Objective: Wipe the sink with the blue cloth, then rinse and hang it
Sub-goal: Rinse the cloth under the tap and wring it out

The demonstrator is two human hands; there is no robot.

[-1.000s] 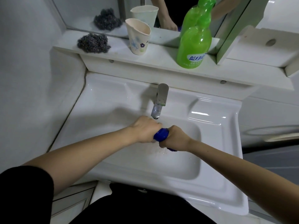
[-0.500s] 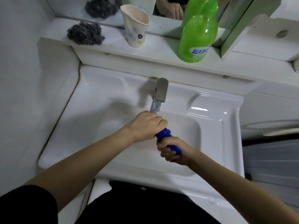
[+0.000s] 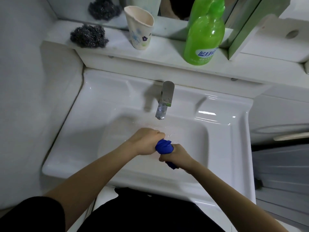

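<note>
Head view, looking down: we stand at a white sink with both our bare arms reaching over the basin. Our left hand and right hand are both closed into fists around the cloth, which is blue and bunched into a tight roll between them. One end pokes out below our right hand. The fists sit almost touching, just in front of and below the tap, over the middle of the basin. Small splashes glint on the basin beside our left knuckles; we cannot tell whether water is running from the spout.

On the shelf behind the sink stand a scourer, a cup and a green bottle, all well apart from our hands.

We judge the wiping to be done and the rinse step to be in hand, at the wringing stage, with the cloth squeezed over the basin. The next move likely calls for twisting the fists in opposite directions until it stops dripping, then shaking it open and finding somewhere to hang it. No rail or hook shows in this view.
</note>
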